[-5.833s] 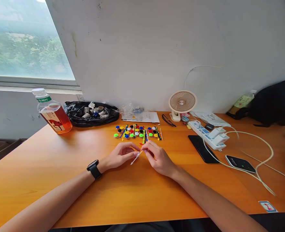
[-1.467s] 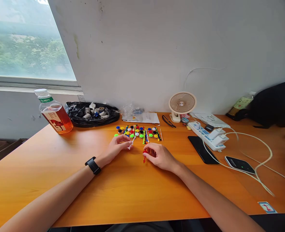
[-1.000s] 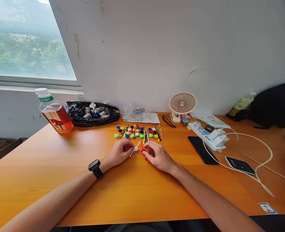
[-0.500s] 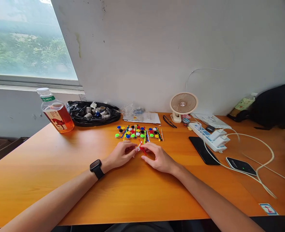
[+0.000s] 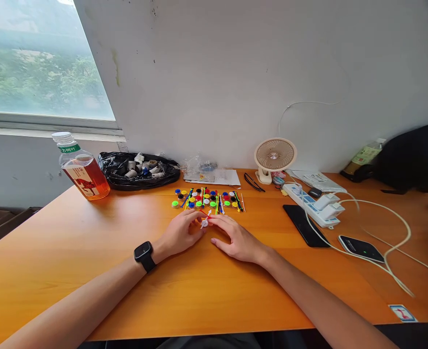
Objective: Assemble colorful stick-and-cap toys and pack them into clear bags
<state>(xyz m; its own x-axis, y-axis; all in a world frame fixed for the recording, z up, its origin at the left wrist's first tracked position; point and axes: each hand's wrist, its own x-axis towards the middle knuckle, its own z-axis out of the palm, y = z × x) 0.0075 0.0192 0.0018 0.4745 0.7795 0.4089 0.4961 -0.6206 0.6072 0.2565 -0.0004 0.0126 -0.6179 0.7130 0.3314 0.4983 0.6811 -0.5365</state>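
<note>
White disc with an arrow-tipped arm (image 5: pixel 204 223), slim and smooth, at the fingertips of the left hand (image 5: pixel 179 234). Left thumb and fingers curl about it; whether they pinch it I can't tell from here. Thin red strip (image 5: pixel 205 214) just behind, at the outstretched fingertips of the right hand (image 5: pixel 241 240); right thumb stands apart, that hand loosely spread.

Beyond: rows of round, shiny caps (image 5: pixel 213 204) in several colours, narrow straight sticks (image 5: pixel 216 205) laid between them. Dark square-faced watch (image 5: pixel 144 255), left wrist. Tabletop (image 5: pixel 184 300) of orange-brown wood grain, glossy towards the window.

Farther out: crinkled black plastic bag (image 5: pixel 137 185) with stubby grey cylinders inside; clear bottle (image 5: pixel 85 177) of amber liquid; cream fan (image 5: pixel 275 154) with round ribbed grille; flat black slab (image 5: pixel 304 225) beside a white power strip (image 5: pixel 310 206), pale cable (image 5: pixel 409 232) looping.
</note>
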